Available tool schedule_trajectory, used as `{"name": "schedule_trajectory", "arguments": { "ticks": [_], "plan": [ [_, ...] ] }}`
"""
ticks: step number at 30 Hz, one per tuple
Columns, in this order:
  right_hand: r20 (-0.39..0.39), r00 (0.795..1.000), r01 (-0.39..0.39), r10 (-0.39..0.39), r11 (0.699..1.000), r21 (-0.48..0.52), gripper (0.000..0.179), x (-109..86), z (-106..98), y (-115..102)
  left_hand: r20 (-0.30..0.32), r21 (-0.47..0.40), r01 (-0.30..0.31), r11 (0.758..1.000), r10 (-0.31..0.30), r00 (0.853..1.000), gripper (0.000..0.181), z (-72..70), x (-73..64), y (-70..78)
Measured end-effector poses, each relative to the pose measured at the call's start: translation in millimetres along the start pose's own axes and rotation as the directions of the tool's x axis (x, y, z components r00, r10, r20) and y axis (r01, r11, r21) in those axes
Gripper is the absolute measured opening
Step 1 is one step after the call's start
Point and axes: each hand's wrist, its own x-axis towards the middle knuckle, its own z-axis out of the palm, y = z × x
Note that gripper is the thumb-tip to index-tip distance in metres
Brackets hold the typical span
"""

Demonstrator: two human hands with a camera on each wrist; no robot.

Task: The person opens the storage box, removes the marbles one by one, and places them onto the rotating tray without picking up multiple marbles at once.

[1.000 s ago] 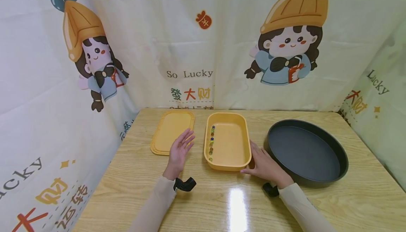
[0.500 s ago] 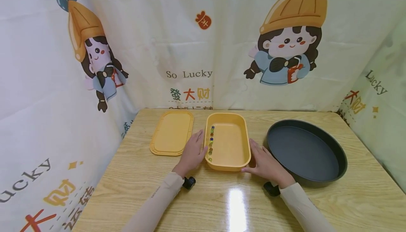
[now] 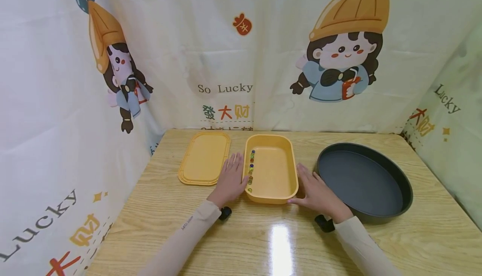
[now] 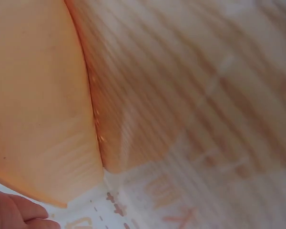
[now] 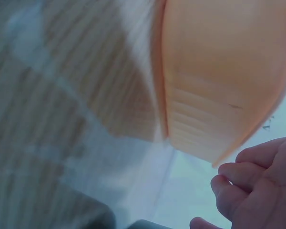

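A yellow rectangular box (image 3: 274, 171) stands at mid-table, with several small coloured marbles (image 3: 251, 171) lined up along its left inner side. My left hand (image 3: 228, 180) lies along the box's left wall, fingers straight, thumb at the rim. On the other side, my right hand (image 3: 317, 193) is at the right wall with its thumb by the near right corner. In the right wrist view its fingers (image 5: 250, 179) bend loosely near the rim. Whether either hand presses on the wall cannot be told.
Left of the box, a flat yellow lid (image 3: 205, 158) lies on the wooden table (image 3: 248, 242). A large round dark pan (image 3: 363, 179) stands close to the right hand. Printed cloth (image 3: 180, 50) hangs behind and at both sides.
My left hand, earlier palm up over the lid's near right part, has turned over and come right to the box's left wall. The right hand, box and marbles stay nearly in place.
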Motion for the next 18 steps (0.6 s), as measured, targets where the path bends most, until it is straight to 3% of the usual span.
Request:
{"name": "schedule_trajectory", "arguments": {
  "ticks": [9, 13, 18],
  "plan": [
    [0.024, 0.999, 0.027, -0.025, 0.997, -0.077, 0.109, 13.6, -35, -11, 0.05, 0.048, -0.013, 0.999, 0.01, 0.999, 0.067, -4.0, 1.2, 1.0],
    [0.05, 0.999, 0.021, -0.018, 0.998, -0.059, 0.103, 35.2, -60, -24, 0.057, 0.084, -0.023, 0.996, 0.018, 0.998, 0.068, -6.0, 2.1, 1.0],
    [0.055, 0.997, 0.052, -0.05, 0.998, -0.04, 0.078, 71.3, -83, -43, 0.05, 0.133, -0.041, 0.99, 0.035, 0.998, 0.068, -5.9, 1.4, 2.1]
  ]
}}
